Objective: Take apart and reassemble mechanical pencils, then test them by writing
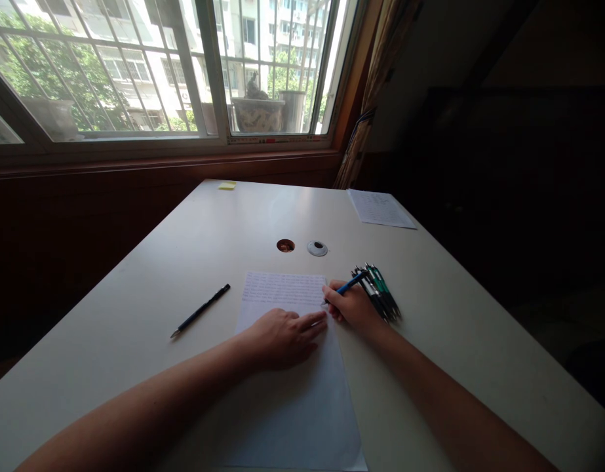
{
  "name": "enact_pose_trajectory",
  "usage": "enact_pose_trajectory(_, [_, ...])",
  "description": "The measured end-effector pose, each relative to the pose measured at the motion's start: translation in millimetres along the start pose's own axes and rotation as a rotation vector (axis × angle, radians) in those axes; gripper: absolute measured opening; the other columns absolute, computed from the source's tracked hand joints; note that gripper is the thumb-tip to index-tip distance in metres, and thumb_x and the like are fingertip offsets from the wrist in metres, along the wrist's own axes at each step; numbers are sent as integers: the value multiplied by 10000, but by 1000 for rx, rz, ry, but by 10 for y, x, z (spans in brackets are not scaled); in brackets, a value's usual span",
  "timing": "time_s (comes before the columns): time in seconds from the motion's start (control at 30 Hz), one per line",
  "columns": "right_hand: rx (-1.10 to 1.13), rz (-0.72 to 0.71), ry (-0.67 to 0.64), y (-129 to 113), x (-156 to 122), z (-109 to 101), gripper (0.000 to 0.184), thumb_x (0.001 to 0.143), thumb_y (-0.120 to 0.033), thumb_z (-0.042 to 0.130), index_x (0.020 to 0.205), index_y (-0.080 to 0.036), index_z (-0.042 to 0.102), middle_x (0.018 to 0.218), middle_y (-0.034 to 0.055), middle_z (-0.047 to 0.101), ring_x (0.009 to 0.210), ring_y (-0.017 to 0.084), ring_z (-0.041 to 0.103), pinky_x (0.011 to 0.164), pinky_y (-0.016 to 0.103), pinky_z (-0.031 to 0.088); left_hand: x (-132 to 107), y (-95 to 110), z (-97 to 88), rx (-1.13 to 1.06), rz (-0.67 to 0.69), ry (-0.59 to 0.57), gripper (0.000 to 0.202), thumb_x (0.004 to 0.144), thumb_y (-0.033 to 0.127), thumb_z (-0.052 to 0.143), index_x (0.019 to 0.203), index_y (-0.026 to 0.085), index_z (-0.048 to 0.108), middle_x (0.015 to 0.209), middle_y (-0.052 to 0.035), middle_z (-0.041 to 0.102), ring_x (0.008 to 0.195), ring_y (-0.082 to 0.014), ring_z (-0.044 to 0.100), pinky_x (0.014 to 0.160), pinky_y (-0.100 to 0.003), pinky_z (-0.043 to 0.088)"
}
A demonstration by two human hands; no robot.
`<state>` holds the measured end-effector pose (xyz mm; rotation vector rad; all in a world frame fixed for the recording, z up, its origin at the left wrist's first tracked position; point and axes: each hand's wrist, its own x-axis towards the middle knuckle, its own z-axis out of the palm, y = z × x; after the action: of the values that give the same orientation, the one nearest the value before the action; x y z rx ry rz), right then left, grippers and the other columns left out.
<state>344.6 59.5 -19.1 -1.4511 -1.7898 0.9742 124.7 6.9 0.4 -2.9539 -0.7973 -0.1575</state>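
Note:
My right hand (352,305) grips a blue pen (350,284), its tip down at the right edge of a sheet of paper (302,406). Rows of handwriting cover the top part of this sheet; the lower part is blank. Across the sheet, just below the writing, my left hand (287,337) lies flat with fingers stretched toward the pen tip. Beside my right hand sits a bundle of several pens (381,292), some with green barrels, partly hidden by the hand. Left of the paper a single dark pen (201,310) lies slanted on the table.
The white table (149,282) has a round cable hole (285,246) with its loose cap (317,248) alongside. A yellow sticky note (227,186) lies at the far left edge. Written sheets (381,209) rest at the far right corner. A barred window (149,72) stands behind.

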Motion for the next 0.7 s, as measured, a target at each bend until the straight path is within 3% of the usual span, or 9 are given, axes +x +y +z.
enact_pose_trajectory(0.7, [6, 3, 6, 8, -5, -1, 351, 899, -432, 487, 653, -193, 557, 501, -12, 598, 393, 122, 552, 394, 203, 427, -4, -4, 15, -9, -5, 0, 475, 993, 371, 378, 1434, 198, 409, 1477, -83, 446, 796, -201, 682, 649, -359, 544])
